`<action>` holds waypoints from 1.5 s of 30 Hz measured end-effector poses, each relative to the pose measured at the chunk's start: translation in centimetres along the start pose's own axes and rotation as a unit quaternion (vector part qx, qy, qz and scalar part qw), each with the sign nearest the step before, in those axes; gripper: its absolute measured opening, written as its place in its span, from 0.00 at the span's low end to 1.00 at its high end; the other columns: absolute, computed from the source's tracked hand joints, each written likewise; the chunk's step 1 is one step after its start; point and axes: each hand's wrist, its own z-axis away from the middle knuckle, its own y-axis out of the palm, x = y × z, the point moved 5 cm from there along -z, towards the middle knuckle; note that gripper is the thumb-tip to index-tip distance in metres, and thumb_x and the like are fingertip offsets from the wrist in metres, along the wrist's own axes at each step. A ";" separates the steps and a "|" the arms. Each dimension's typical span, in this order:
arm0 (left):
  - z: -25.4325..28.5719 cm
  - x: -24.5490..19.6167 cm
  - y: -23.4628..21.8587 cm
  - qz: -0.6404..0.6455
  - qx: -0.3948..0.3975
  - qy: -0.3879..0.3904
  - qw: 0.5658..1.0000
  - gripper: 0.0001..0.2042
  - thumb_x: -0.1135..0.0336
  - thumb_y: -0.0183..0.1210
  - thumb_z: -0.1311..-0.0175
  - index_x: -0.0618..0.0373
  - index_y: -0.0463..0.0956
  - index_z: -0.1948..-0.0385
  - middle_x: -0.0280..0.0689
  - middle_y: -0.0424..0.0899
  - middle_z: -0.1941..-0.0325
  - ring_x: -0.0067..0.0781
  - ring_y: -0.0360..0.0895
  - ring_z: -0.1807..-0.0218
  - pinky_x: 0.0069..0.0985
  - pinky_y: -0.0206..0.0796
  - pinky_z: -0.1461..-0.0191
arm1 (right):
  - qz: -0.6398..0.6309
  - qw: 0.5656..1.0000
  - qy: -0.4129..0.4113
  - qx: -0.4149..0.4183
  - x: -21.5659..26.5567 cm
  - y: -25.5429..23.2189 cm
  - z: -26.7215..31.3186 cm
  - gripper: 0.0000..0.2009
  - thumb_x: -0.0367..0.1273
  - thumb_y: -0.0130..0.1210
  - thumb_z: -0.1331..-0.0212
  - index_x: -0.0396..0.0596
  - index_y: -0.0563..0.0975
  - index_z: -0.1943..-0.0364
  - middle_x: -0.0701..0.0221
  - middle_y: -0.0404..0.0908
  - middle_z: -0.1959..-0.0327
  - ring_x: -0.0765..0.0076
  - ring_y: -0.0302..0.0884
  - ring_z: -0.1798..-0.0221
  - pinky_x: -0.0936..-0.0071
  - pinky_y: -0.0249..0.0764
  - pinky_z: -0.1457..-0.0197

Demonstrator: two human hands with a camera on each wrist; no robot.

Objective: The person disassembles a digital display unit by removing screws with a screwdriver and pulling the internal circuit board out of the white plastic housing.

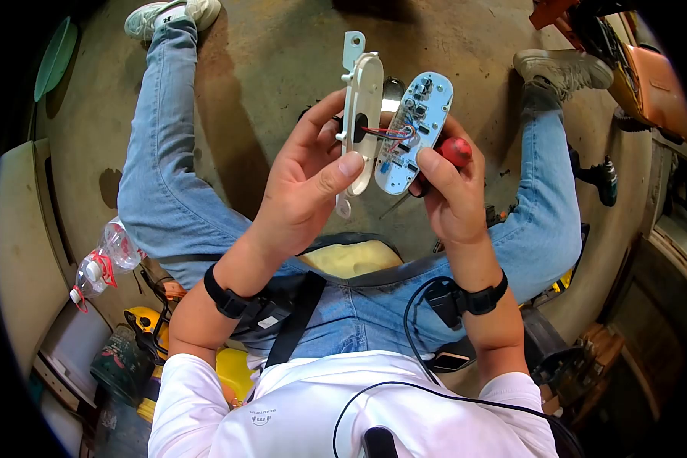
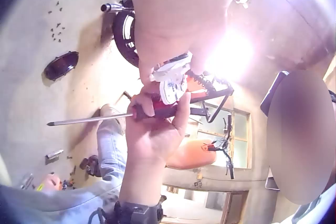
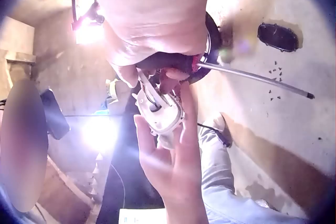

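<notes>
In the head view my left hand (image 1: 294, 187) grips an oval white plastic housing (image 1: 368, 91) by its edge, thumb on its lower part. My right hand (image 1: 458, 198) pinches an oval circuit board (image 1: 429, 103), its component side facing up. Thin coloured wires (image 1: 383, 133) link board and housing across a narrow gap. A screwdriver with a red handle end (image 1: 456, 152) is tucked in the same right hand. Its long metal shaft (image 3: 252, 77) sticks out sideways in the right wrist view. The left wrist view shows the right fingers curled round the dark handle (image 2: 157, 111).
Small screws (image 3: 275, 70) lie scattered on the floor near a dark oval cover (image 3: 279, 37). Plastic bottles (image 1: 103, 263) are beside the left leg. A drill (image 1: 606, 182) stands beyond the right knee, below an orange machine (image 1: 656, 84). A cable (image 1: 409, 324) runs from the right wrist.
</notes>
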 end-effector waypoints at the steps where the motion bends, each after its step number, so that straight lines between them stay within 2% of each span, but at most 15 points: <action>1: 0.0 -0.1 0.0 0.004 -0.005 0.004 1.000 0.32 0.70 0.60 0.33 0.56 0.55 0.28 0.42 0.69 0.35 0.32 0.70 0.36 0.33 0.62 0.33 | -0.008 1.000 -0.002 0.014 0.0 -0.1 0.0 0.27 0.31 0.62 0.43 0.36 0.71 0.39 0.71 0.81 0.59 0.84 0.73 0.67 0.86 0.67 0.69; 6: 0.1 0.0 -0.5 0.010 -0.022 0.000 1.000 0.32 0.69 0.59 0.32 0.55 0.54 0.28 0.41 0.70 0.36 0.32 0.70 0.37 0.34 0.63 0.33 | -0.024 0.999 -0.012 0.046 0.3 0.2 -0.2 0.31 0.30 0.61 0.43 0.35 0.66 0.35 0.67 0.81 0.54 0.82 0.74 0.64 0.86 0.65 0.70; 8: 0.1 0.0 -0.7 0.009 -0.023 0.003 1.000 0.32 0.68 0.59 0.32 0.55 0.54 0.28 0.41 0.71 0.36 0.32 0.71 0.37 0.34 0.63 0.33 | -0.028 0.999 -0.005 0.046 0.4 0.3 -0.2 0.32 0.31 0.64 0.44 0.36 0.65 0.34 0.66 0.80 0.52 0.80 0.76 0.60 0.84 0.71 0.65; 9: 0.1 0.0 -0.8 0.007 -0.017 -0.007 1.000 0.32 0.66 0.57 0.30 0.53 0.52 0.27 0.42 0.68 0.32 0.36 0.68 0.33 0.36 0.61 0.30 | -0.028 0.999 -0.005 0.045 0.3 0.3 -0.3 0.32 0.31 0.64 0.44 0.36 0.65 0.34 0.66 0.80 0.52 0.80 0.76 0.60 0.84 0.71 0.65; 10: 0.1 0.1 -0.8 0.004 -0.010 -0.017 1.000 0.32 0.65 0.56 0.29 0.51 0.51 0.26 0.44 0.65 0.28 0.41 0.65 0.29 0.39 0.58 0.27 | -0.025 0.998 -0.026 0.050 0.4 0.3 -0.3 0.33 0.31 0.66 0.45 0.37 0.65 0.35 0.65 0.80 0.51 0.79 0.76 0.59 0.82 0.73 0.60; 14: 0.0 0.3 -0.3 0.046 0.003 -0.039 0.998 0.31 0.66 0.54 0.28 0.49 0.50 0.26 0.44 0.62 0.26 0.42 0.62 0.26 0.40 0.57 0.26 | -0.017 0.997 -0.059 0.049 0.4 0.3 -0.4 0.33 0.33 0.71 0.48 0.42 0.65 0.39 0.64 0.78 0.50 0.77 0.77 0.57 0.77 0.75 0.49; 17: 0.1 0.6 -0.3 0.063 0.004 -0.028 0.998 0.30 0.66 0.51 0.26 0.45 0.49 0.25 0.45 0.61 0.26 0.43 0.61 0.25 0.40 0.57 0.25 | 0.037 0.995 -0.089 0.038 0.6 -0.1 -0.3 0.32 0.32 0.72 0.48 0.43 0.65 0.42 0.66 0.77 0.53 0.77 0.77 0.57 0.78 0.75 0.52; 23: 0.2 0.8 -0.6 0.091 -0.035 -0.070 0.993 0.26 0.64 0.44 0.23 0.41 0.50 0.26 0.45 0.64 0.28 0.40 0.63 0.27 0.39 0.57 0.25 | 0.139 0.977 -0.160 0.010 0.9 0.0 -0.3 0.30 0.31 0.73 0.50 0.43 0.67 0.45 0.68 0.75 0.55 0.78 0.75 0.59 0.80 0.74 0.55; 26: 0.2 1.2 -0.6 0.106 -0.046 -0.066 0.991 0.25 0.64 0.43 0.23 0.41 0.52 0.26 0.45 0.66 0.29 0.40 0.65 0.28 0.38 0.58 0.26 | 0.154 0.974 -0.164 -0.007 0.7 0.0 -0.2 0.29 0.30 0.72 0.50 0.43 0.67 0.46 0.68 0.74 0.54 0.79 0.75 0.61 0.80 0.74 0.56; 30: 0.4 1.8 -1.0 0.067 -0.021 -0.057 0.996 0.24 0.65 0.44 0.23 0.39 0.55 0.27 0.45 0.68 0.31 0.39 0.65 0.29 0.37 0.58 0.27 | 0.131 0.978 -0.159 -0.014 1.0 0.1 0.0 0.28 0.28 0.71 0.50 0.43 0.68 0.46 0.68 0.74 0.55 0.79 0.75 0.62 0.80 0.74 0.56; 33: 0.4 1.6 -0.7 0.056 -0.022 -0.040 0.997 0.24 0.66 0.45 0.23 0.38 0.56 0.27 0.44 0.69 0.31 0.39 0.66 0.29 0.37 0.58 0.27 | 0.189 0.970 -0.155 -0.009 1.0 0.1 0.1 0.28 0.27 0.71 0.50 0.43 0.67 0.46 0.68 0.74 0.55 0.79 0.75 0.62 0.80 0.75 0.57; 35: 0.4 1.5 -0.7 0.049 -0.029 -0.030 0.998 0.25 0.66 0.46 0.24 0.37 0.56 0.27 0.43 0.69 0.31 0.39 0.66 0.30 0.37 0.59 0.28 | 0.132 0.977 -0.167 -0.005 0.7 0.0 0.1 0.28 0.27 0.71 0.50 0.43 0.67 0.46 0.68 0.74 0.55 0.79 0.75 0.62 0.81 0.74 0.58; 38: 0.6 1.5 -0.6 0.026 -0.033 -0.039 0.998 0.25 0.67 0.47 0.24 0.38 0.56 0.27 0.41 0.68 0.30 0.37 0.67 0.30 0.37 0.59 0.28 | 0.125 0.975 -0.184 0.009 0.8 0.1 0.1 0.28 0.28 0.71 0.49 0.43 0.68 0.46 0.69 0.74 0.56 0.79 0.75 0.63 0.81 0.74 0.58; 40: 0.6 1.5 -0.3 0.060 -0.033 -0.049 0.996 0.26 0.66 0.51 0.26 0.49 0.57 0.27 0.37 0.65 0.29 0.29 0.62 0.30 0.32 0.54 0.28 | 0.155 0.970 -0.185 -0.001 1.0 0.1 0.1 0.28 0.28 0.71 0.50 0.43 0.68 0.46 0.69 0.74 0.56 0.79 0.75 0.63 0.81 0.74 0.58; 45: 0.6 1.6 -0.3 0.048 -0.023 -0.043 0.998 0.26 0.65 0.51 0.25 0.49 0.56 0.27 0.36 0.65 0.29 0.29 0.64 0.30 0.32 0.55 0.28 | 0.168 0.970 -0.174 -0.018 1.1 -0.1 0.1 0.29 0.28 0.72 0.51 0.44 0.68 0.46 0.70 0.75 0.56 0.80 0.75 0.63 0.81 0.74 0.58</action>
